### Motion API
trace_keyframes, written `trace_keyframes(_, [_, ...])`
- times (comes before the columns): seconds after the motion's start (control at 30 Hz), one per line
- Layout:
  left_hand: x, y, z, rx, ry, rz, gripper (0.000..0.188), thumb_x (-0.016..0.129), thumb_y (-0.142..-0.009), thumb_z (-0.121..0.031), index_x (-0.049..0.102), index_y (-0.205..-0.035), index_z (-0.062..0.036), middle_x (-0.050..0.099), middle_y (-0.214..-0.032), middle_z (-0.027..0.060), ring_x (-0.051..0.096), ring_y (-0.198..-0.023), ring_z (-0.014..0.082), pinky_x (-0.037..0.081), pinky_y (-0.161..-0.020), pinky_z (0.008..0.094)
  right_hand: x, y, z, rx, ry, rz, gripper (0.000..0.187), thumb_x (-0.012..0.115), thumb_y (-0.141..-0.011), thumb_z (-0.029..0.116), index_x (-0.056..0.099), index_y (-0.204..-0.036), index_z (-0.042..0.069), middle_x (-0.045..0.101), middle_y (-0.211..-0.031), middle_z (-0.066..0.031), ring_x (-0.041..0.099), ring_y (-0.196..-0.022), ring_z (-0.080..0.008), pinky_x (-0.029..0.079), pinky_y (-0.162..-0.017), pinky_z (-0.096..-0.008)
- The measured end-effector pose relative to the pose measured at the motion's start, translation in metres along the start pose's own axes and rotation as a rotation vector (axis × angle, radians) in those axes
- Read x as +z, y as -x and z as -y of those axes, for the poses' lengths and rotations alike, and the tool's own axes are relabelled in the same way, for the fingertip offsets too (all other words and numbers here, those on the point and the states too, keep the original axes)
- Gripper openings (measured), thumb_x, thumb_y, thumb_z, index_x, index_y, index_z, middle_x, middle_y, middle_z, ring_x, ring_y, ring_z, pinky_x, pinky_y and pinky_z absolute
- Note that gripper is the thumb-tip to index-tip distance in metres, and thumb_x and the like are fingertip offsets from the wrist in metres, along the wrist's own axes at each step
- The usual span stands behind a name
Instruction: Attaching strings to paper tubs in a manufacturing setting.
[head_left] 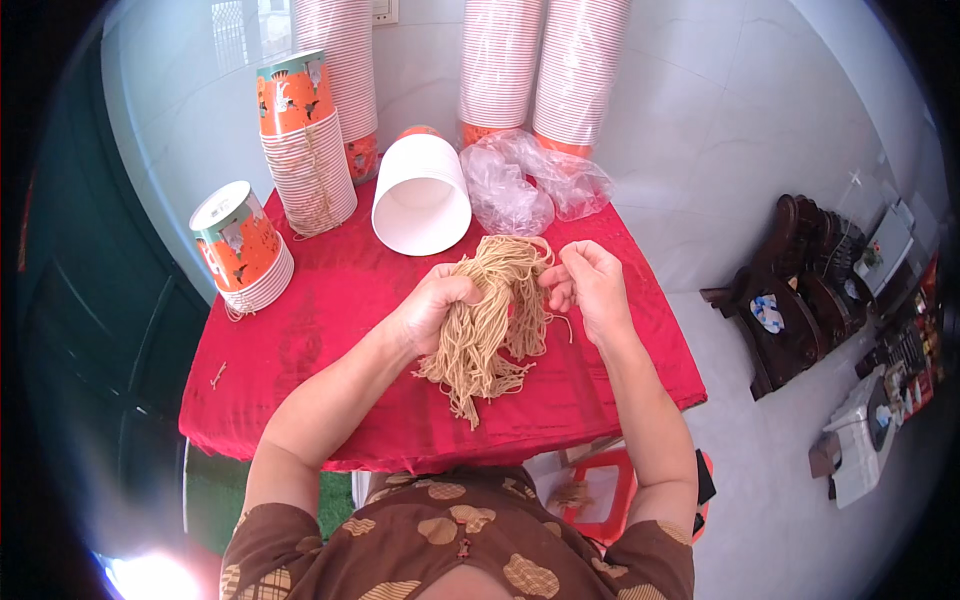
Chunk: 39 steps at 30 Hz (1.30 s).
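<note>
A thick bundle of tan twine (490, 310) hangs over the front middle of the table, its loose ends fanning downward. My left hand (440, 305) is closed round the bundle's left side. At the upper right of the bundle is my right hand (588, 285), thumb and fingers pinched together beside the strands. Whatever lies between those fingertips is too small to make out. One loose strand curls out below the right hand. Just beyond the twine, a white paper bucket (422, 200) lies on its side, mouth facing me.
A red cloth covers the table (330, 370). At the left stand a short stack of orange patterned buckets (243, 255) and a taller stack (305, 165). Tall wrapped stacks (500, 70) line the wall, near crumpled clear plastic (530, 185). A red stool (605, 500) is below the table's right front.
</note>
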<state>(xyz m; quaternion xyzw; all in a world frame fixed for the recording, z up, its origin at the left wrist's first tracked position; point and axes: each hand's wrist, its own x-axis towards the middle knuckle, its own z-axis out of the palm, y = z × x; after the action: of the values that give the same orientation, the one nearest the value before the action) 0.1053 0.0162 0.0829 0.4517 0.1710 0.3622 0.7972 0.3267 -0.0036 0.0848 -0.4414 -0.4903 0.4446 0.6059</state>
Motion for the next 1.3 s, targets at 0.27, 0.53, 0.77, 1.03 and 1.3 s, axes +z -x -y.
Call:
trace_keyframes(0.27, [0.01, 0.007, -0.001, 0.088, -0.58, 0.004, 0.027, 0.049, -0.078, 0.0, 0.063, -0.1, 0.0063, 0.065, -0.082, 0.0045, 0.062, -0.072, 0.0107, 0.051, -0.066, 0.0269, 0.001, 0.024, 0.003, 0.334, 0.15, 0.501, 0.066, 0.041, -0.096, 0.06, 0.064, -0.099, -0.001, 0.07, -0.083, -0.0148, 0.069, -0.068, -0.0204, 0.055, -0.058, -0.0292])
trace_keyframes(0.53, [0.035, 0.017, 0.004, 0.545, -1.823, 0.043, 0.026, 0.068, -0.067, -0.015, 0.05, -0.079, 0.0002, 0.059, -0.062, 0.0163, 0.061, -0.056, 0.0366, 0.049, -0.054, 0.0465, 0.032, 0.025, -0.012, 0.152, -0.575, 0.248, 0.036, 0.063, -0.092, 0.023, 0.056, -0.12, 0.002, 0.067, -0.102, -0.014, 0.067, -0.092, -0.0246, 0.056, -0.084, -0.0395])
trace_keyframes(0.77, [0.038, 0.032, 0.01, 0.785, -1.783, -0.032, 0.053, 0.07, -0.069, -0.009, 0.045, -0.115, 0.0004, 0.059, -0.086, 0.017, 0.06, -0.066, 0.0331, 0.05, -0.059, 0.0437, 0.041, 0.016, -0.01, -0.007, -0.883, 0.145, 0.02, 0.057, -0.087, 0.003, 0.058, -0.107, -0.001, 0.065, -0.092, -0.013, 0.067, -0.082, -0.0243, 0.056, -0.077, -0.0377])
trace_keyframes(1.03, [0.051, 0.049, 0.021, 0.842, -1.694, 0.017, 0.037, 0.066, -0.079, -0.017, 0.053, -0.107, 0.0025, 0.057, -0.103, 0.0205, 0.062, -0.086, 0.0352, 0.051, -0.074, 0.0411, 0.046, 0.017, -0.008, -0.081, -1.014, 0.189, 0.031, 0.044, -0.092, 0.015, 0.048, -0.122, 0.005, 0.059, -0.093, -0.011, 0.059, -0.089, -0.0243, 0.05, -0.085, -0.041])
trace_keyframes(1.3, [0.038, 0.061, 0.049, 0.531, -1.428, -0.029, 0.031, 0.062, -0.082, -0.017, 0.054, -0.103, 0.0045, 0.054, -0.089, 0.0214, 0.056, -0.085, 0.0382, 0.046, -0.076, 0.0457, 0.048, 0.015, -0.01, -0.195, -1.323, 0.38, 0.042, 0.046, -0.092, 0.017, 0.042, -0.133, 0.006, 0.051, -0.085, -0.0054, 0.05, -0.079, -0.0186, 0.041, -0.078, -0.0376])
